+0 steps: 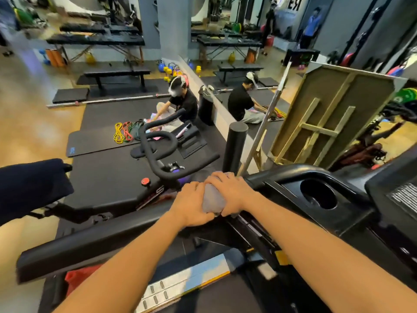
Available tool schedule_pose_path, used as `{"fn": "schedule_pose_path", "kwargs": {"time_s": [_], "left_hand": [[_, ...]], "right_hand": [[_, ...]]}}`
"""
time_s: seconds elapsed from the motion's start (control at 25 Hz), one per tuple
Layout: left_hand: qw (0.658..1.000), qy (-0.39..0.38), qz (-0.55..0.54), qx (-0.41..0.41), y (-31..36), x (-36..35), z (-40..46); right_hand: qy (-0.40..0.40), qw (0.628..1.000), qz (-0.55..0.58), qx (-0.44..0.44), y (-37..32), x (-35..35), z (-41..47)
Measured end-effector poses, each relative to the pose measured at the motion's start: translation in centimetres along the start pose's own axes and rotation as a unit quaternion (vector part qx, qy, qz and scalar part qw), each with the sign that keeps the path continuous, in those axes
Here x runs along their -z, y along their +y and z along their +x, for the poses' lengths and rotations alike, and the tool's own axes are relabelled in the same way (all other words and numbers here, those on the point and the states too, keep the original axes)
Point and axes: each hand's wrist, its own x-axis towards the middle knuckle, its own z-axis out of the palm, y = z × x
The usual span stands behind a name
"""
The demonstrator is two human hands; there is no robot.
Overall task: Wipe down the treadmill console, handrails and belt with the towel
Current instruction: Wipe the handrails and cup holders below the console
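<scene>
Both hands wrapped round a grey towel (213,197) on the black treadmill handrail (108,242), near its far end beside the console (316,199): left hand (191,203) and right hand (232,193) with fingers curled shut on the cloth. Beyond, to the left, an exercise bike (162,154) on black floor mats (108,177); farther off, wooden flooring, benches, kettlebells, a mirror wall.

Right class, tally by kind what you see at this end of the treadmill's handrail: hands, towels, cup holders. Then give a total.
Hands: 2 (left hand, right hand)
Grey towel: 1
Cup holder: 1
Total: 4
</scene>
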Motion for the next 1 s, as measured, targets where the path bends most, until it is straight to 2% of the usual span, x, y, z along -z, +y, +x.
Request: {"fn": "schedule_pose_path", "kwargs": {"time_s": [0.12,0.2,0.36,0.48,0.6,0.72,0.84,0.92,1.0], "left_hand": [[1.000,-0.014,-0.014,-0.021,4.5,-1.1,4.0],[0.998,-0.033,-0.027,-0.041,5.9,-1.2,5.3],[0.988,-0.118,-0.102,-0.021,4.0,0.4,6.0],[0.968,-0.101,-0.211,0.089,1.6,1.5,7.1],[0.938,-0.112,-0.287,0.162,0.1,1.7,8.5],[0.930,-0.160,-0.293,0.155,-0.7,1.1,9.4],[0.922,-0.184,-0.320,0.121,-1.3,1.8,10.1],[0.901,-0.200,-0.367,0.114,-1.8,2.8,10.8],[0.867,-0.235,-0.428,0.094,-2.0,4.4,11.6]], "right_hand": [[0.010,0.999,0.003,-0.032,5.7,-0.2,-2.1],[-0.023,0.999,0.025,-0.030,8.2,0.0,-2.9],[-0.097,0.982,0.156,-0.048,10.0,1.6,-1.8],[-0.060,0.960,0.240,-0.129,11.0,2.4,-0.1],[-0.056,0.953,0.227,-0.195,11.8,3.0,0.8],[-0.057,0.938,0.269,-0.209,11.1,3.1,1.0],[-0.010,0.916,0.329,-0.230,10.7,2.7,0.8],[0.022,0.909,0.345,-0.231,10.6,3.2,0.5],[0.054,0.899,0.361,-0.241,10.1,4.3,-0.5]]}}
